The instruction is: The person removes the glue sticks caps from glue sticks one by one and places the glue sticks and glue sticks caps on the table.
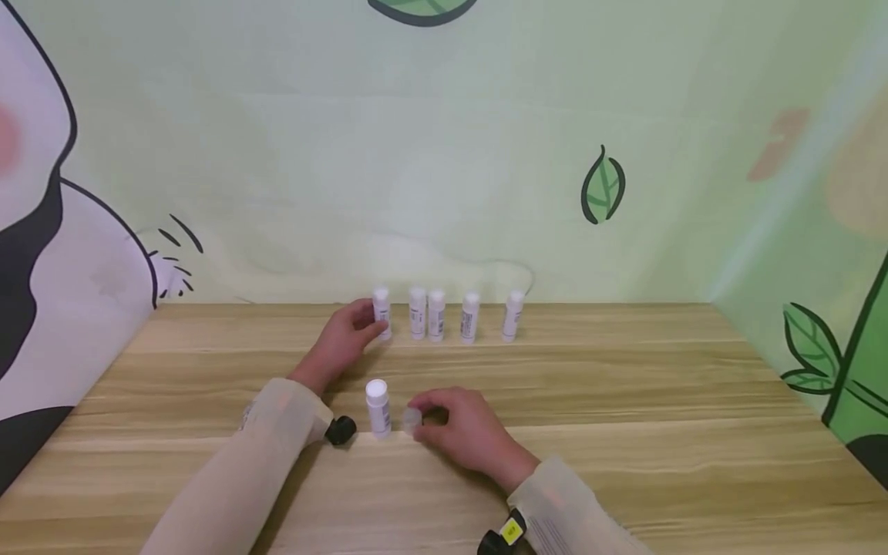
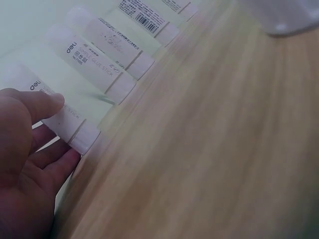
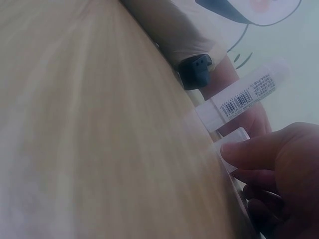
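My left hand (image 1: 340, 339) grips a white glue stick (image 1: 381, 304) at the left end of a back row. It stands upright on the table, thumb in front and fingers behind; its deli label shows in the left wrist view. Closer to me, another glue stick (image 1: 378, 408) stands upright, barcode side showing in the right wrist view. Just right of it, my right hand (image 1: 465, 428) pinches a small translucent cap (image 3: 234, 144) between thumb and fingers, low at the tabletop.
Several more upright glue sticks (image 1: 435, 316) continue the row to the right, near the back wall (image 1: 444, 193). The wood-grain table (image 1: 659, 416) meets printed walls at the back and sides. Each sleeve bears a black wrist camera (image 1: 341, 431).
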Motion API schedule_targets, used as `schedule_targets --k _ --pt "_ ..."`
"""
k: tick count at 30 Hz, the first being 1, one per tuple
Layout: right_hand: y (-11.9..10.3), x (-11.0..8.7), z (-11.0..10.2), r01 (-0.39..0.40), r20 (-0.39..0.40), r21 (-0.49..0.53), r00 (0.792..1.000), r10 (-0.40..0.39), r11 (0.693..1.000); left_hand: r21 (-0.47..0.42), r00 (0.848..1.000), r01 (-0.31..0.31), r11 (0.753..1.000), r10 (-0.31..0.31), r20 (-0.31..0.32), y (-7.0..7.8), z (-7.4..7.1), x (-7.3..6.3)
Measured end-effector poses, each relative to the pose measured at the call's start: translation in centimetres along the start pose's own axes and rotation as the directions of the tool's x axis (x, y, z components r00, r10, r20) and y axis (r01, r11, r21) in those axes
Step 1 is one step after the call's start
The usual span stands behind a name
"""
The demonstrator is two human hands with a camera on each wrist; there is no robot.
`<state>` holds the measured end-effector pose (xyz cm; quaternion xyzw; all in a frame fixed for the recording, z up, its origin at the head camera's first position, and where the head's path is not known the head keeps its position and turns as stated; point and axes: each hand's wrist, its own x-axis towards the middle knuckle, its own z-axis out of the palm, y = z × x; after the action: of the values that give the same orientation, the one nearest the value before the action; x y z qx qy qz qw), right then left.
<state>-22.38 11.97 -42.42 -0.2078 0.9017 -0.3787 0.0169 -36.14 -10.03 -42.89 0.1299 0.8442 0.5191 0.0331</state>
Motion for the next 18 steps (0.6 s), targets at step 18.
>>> schedule_targets --k 18 --pt "-0.02 0.05 -0.05 -0.014 0.018 -0.006 1.000 0.014 1.000 -0.008 1.000 -0.012 1.000 0.011 -0.018 -0.39 0.10 0.16"
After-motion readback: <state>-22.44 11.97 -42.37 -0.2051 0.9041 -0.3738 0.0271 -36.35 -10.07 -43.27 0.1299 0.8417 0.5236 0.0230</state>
